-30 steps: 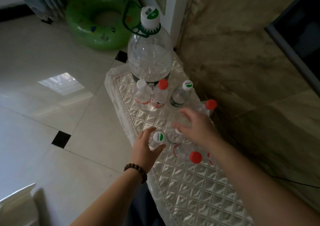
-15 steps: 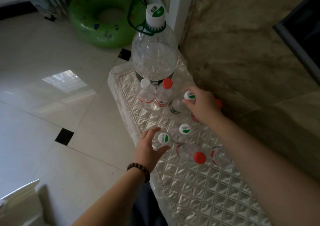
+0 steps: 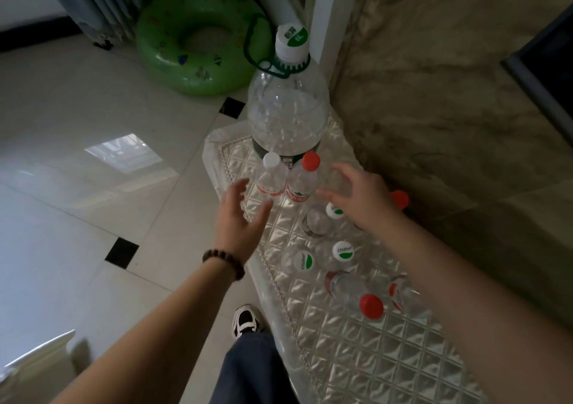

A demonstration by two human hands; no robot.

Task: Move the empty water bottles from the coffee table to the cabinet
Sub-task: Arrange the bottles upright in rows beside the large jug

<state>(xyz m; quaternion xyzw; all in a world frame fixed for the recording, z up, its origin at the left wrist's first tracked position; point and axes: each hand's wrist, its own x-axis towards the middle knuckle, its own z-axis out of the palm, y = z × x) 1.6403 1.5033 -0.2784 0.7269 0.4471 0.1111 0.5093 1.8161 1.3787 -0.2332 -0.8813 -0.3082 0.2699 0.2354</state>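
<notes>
Small empty bottles (image 3: 305,261) already grouped on quilted cabinet top (image 3: 356,357), beside big jug (image 3: 288,109). Left hand (image 3: 240,217) and right hand (image 3: 361,197) spread wide, empty, flanking two upright bottles (image 3: 286,177). Remaining trips: cannot tell.

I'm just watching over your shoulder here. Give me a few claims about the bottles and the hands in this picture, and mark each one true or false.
1. Both hands are open and hold nothing. True: the left hand and right hand hover with fingers spread.
2. The big jug has a red cap. False: its cap is white and green, with a green carry handle.
3. Two small bottles stand upright just in front of the jug, the white-capped bottle and the red-capped bottle. True.
4. The swim ring on the floor is blue. False: it is green.
5. The left wrist wears a bead bracelet. True.
</notes>
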